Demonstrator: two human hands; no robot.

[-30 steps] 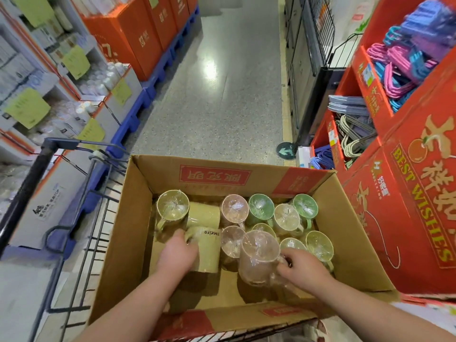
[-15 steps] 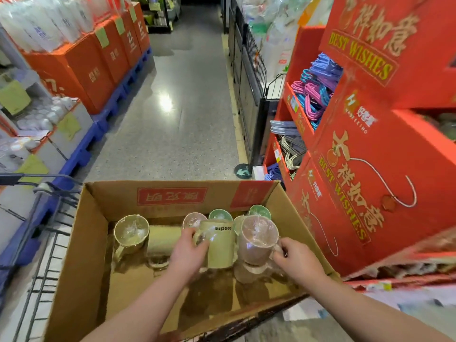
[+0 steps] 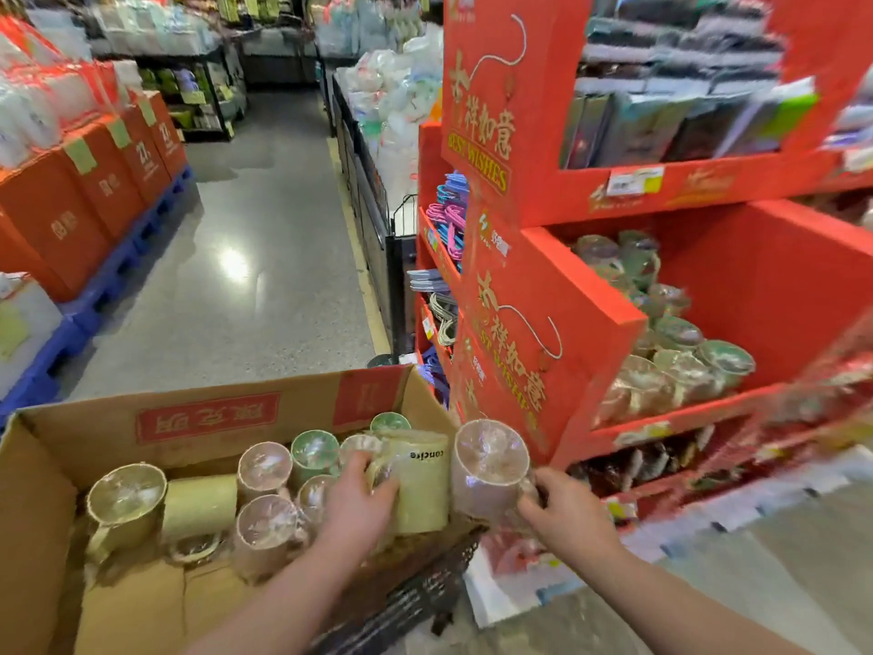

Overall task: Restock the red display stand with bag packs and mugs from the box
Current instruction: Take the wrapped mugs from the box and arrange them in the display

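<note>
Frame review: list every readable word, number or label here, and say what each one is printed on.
"BEST WISHES": gold print on the red display stand, side panel.
"祥如意": gold characters above it, same panel.
"concise", letters uncertain: yellow-green mug held by the left hand.
"27": orange boxes at left; rest blurred.
Unreadable: upside-down red label on the cardboard box; blurred shelf price tag.

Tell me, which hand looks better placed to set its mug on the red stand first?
Probably the right hand: its pink mug is at the box edge, right beside the red stand. The left hand holds its yellow mug farther off, over the box.
</note>
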